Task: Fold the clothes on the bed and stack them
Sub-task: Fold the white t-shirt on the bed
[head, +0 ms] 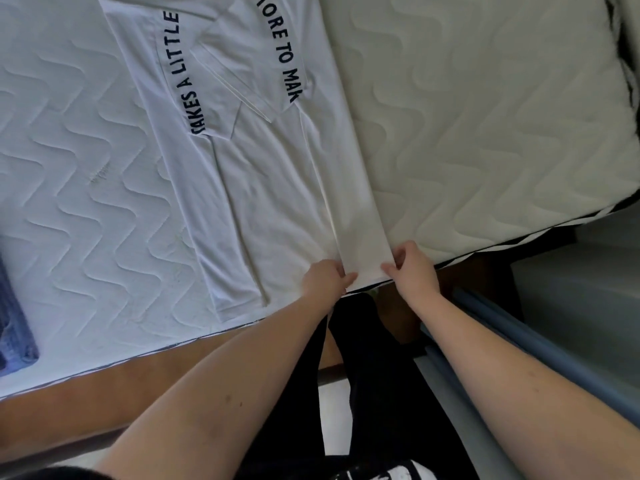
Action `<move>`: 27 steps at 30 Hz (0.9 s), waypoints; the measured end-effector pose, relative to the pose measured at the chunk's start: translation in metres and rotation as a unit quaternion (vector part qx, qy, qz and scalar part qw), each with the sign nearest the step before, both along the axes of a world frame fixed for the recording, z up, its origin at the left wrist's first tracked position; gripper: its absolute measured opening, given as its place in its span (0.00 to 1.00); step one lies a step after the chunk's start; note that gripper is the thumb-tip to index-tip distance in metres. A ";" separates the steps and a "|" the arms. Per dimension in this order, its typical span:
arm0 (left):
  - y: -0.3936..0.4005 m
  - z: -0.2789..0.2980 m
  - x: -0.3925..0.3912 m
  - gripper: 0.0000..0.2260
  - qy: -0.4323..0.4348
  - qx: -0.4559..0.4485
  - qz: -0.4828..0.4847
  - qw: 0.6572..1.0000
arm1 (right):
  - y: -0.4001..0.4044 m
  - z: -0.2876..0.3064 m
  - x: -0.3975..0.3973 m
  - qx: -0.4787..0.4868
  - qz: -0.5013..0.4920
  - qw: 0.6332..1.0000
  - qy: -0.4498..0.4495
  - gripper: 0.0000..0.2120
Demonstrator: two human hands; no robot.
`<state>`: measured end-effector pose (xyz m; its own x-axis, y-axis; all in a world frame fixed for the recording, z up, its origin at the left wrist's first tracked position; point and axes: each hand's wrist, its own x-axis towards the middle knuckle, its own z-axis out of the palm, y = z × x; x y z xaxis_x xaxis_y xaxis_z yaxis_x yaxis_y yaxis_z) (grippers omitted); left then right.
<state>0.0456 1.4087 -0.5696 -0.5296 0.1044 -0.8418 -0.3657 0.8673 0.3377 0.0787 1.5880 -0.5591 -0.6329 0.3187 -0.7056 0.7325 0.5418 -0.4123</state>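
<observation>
Left hand (325,278) and right hand (412,268) pinch the hem of the white lettered cotton T-shirt (263,174), apparently tensioning its folded side panel flat.

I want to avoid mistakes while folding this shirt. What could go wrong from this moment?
1. The left hand and right hand pinch only the hem of the white printed cotton T-shirt, at the edge of the quilted white mattress; lifting may undo the folded side strip.
2. The hem could slip over the mattress edge.
3. Wrinkles across the shirt's middle may get folded in.
</observation>
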 end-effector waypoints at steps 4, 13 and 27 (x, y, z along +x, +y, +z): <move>-0.027 0.005 0.000 0.13 0.055 -0.007 -0.007 0.998 | -0.008 0.007 0.014 -0.005 0.118 0.990 0.081 0.27; -0.147 0.023 0.035 0.05 0.230 -0.034 0.071 0.970 | -0.018 0.003 0.032 0.090 0.312 0.941 0.093 0.33; -0.212 0.008 0.082 0.20 0.192 -0.065 0.083 0.976 | -0.022 0.009 0.018 0.212 0.450 0.848 0.182 0.21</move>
